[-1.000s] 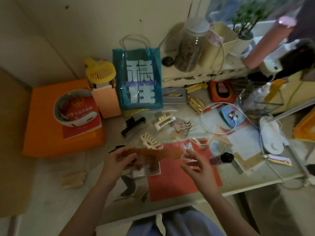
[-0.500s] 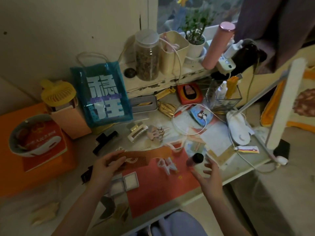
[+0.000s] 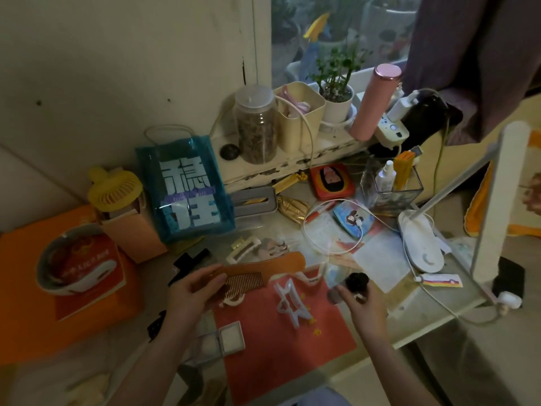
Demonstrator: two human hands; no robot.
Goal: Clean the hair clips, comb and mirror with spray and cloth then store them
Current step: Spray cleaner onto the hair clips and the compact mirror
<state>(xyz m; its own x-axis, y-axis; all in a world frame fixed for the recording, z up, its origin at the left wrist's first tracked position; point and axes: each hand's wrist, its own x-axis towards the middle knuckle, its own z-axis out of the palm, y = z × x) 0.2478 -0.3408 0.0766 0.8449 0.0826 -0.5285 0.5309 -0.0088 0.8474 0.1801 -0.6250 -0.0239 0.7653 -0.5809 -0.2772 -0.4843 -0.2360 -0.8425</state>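
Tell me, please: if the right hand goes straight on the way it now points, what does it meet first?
Probably the small black-capped spray bottle: the right hand is already at it, fingers curling round.

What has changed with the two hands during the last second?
The right hand moved right, away from the comb, and took hold of the small dark-capped bottle. The left hand still holds the comb above the table; the clips lie as before.

Both bare forearms reached up from the lower edge of the frame. The left hand [image 3: 191, 291], left of centre, pinched something between thumb and curled fingers. The right hand [image 3: 361, 301], right of centre, curled its fingers around a small object.
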